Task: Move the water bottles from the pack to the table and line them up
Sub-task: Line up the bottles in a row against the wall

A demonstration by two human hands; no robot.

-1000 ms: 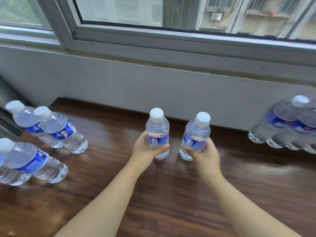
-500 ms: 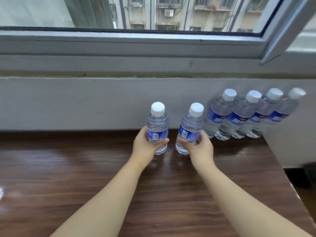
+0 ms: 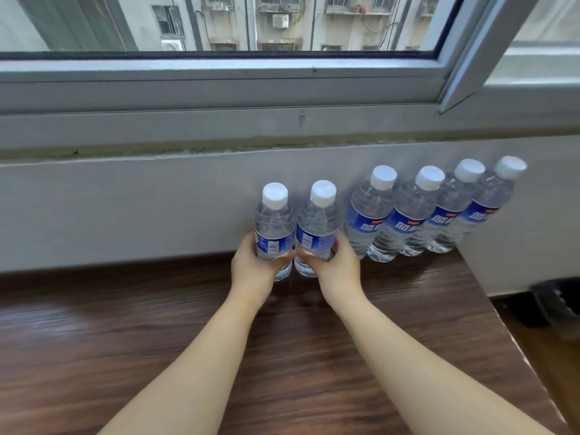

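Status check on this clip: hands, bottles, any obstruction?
Left hand grips one clear plastic water bottle, right hand another. Both beside the row of four bottles against the wall. Nothing blocking.

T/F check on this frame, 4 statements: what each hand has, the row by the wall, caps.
1. Each hand grips one bottle. True: the left hand holds the left bottle, the right hand holds the right bottle.
2. Four bottles stand in a row along the wall. True.
3. The held bottles lie flat on the table. False: both are upright.
4. One held bottle has no cap. False: both have white caps.
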